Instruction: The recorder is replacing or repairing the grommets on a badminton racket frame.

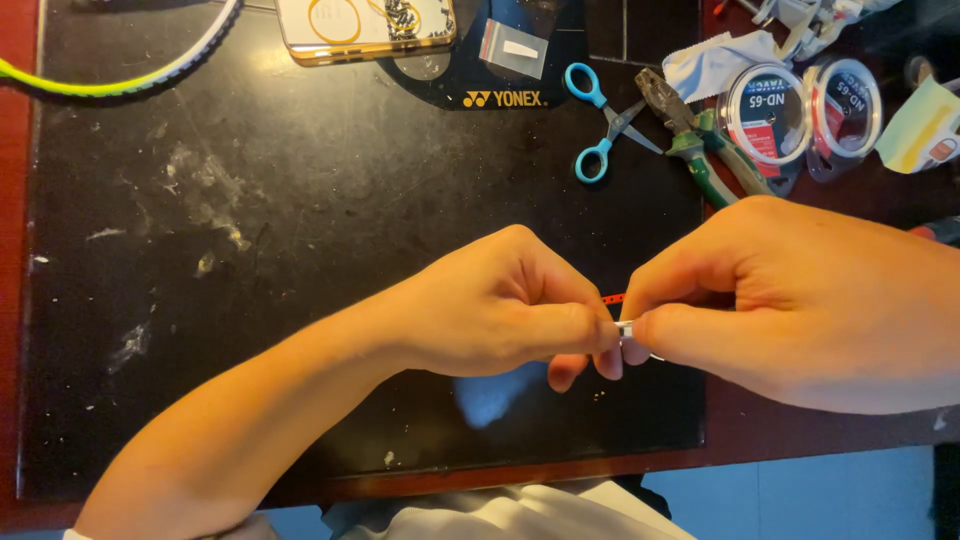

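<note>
My left hand (500, 310) and right hand (800, 310) pinch one tiny metal piece (626, 327); loosening either grip could drop it onto the black mat (300, 200).

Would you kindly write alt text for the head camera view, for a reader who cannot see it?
Two bare hands, the left hand and the right hand, meet fingertip to fingertip, pinching a small silvery piece above a scuffed black mat. Behind them lie blue-handled scissors, green-handled pliers and two clear round spools.
</note>
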